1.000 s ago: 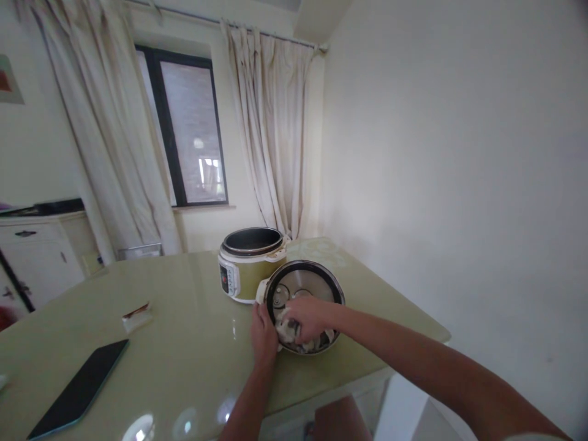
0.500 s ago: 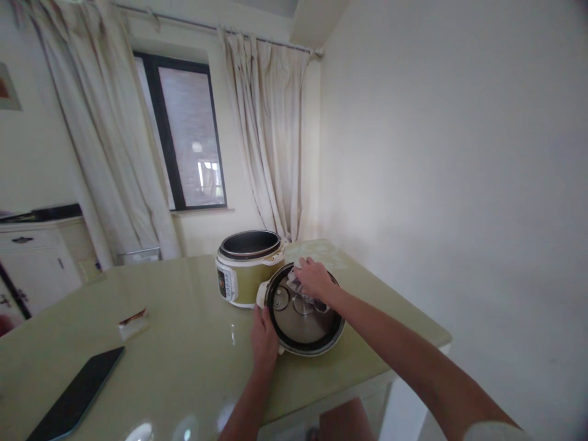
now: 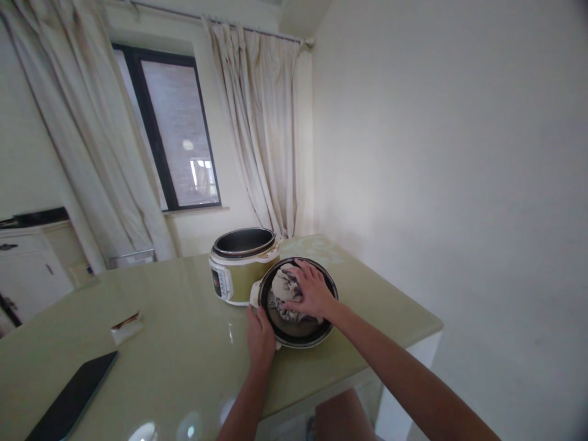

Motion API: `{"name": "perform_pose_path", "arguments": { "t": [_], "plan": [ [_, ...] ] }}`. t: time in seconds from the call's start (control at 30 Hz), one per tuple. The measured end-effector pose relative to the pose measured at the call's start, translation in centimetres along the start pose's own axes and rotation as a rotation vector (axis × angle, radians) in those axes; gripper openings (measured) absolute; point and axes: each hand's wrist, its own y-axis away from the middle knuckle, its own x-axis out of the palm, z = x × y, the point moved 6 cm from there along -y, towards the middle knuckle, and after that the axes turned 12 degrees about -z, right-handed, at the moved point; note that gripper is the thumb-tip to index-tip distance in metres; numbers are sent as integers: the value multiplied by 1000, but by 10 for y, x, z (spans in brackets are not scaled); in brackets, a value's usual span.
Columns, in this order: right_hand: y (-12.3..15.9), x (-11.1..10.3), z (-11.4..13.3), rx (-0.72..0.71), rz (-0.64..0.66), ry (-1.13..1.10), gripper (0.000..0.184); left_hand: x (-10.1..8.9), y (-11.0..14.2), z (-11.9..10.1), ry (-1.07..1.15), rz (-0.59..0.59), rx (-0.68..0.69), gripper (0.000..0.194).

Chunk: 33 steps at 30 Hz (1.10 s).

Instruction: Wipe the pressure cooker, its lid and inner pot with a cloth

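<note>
A round cooker lid [image 3: 298,334] lies upside down on the green glass table [image 3: 184,331], its metal inside facing up. My right hand [image 3: 310,293] presses a crumpled patterned cloth [image 3: 282,288] flat onto the middle of the lid, fingers spread over it. My left hand [image 3: 260,334] rests against the lid's near left rim, fingers curled on the edge. Just behind the lid stands the open cooker body [image 3: 239,263], olive and white, with a dark inner pot.
A dark phone or tablet [image 3: 68,401] lies near the table's front left. A small packet [image 3: 125,326] sits left of centre. A brown chair back [image 3: 342,419] shows below the table edge. Curtains and a window are behind; a white wall is close on the right.
My right hand swept the cloth from the lid's near side to its far edge, then back to the middle. My left hand stayed on the rim. The view shifted slightly right.
</note>
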Motion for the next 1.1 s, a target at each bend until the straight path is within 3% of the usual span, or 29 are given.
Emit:
{"name": "perform_pose_path", "arguments": {
  "t": [0.17,0.3,0.4,0.47,0.57,0.63,0.73,0.87,0.97,1.1],
  "plan": [
    [35,-3,-26,134,-124,181,105,-7,0,-9,-94,-98,150,60],
    [49,3,-42,341,-121,263,91,-16,5,-22,-205,-217,296,62],
    [50,5,-39,369,-105,200,84,-18,16,-34,-259,-241,452,60],
    [49,4,-33,345,-119,134,83,-13,30,-50,-284,-172,673,63],
    [55,9,-29,314,-144,35,80,6,58,-79,-311,112,1126,86],
    [62,17,-31,286,-159,-64,82,20,66,-93,-373,300,1277,109],
    [75,32,-38,250,-178,-266,91,37,52,-107,-502,461,1239,117],
    [88,50,-56,341,-193,-495,86,52,29,-116,-593,622,1111,87],
    [92,56,-74,507,-273,-652,76,53,25,-122,-623,617,1038,69],
    [100,66,-103,843,-319,-722,74,48,27,-127,-589,561,998,61]
  ]
}}
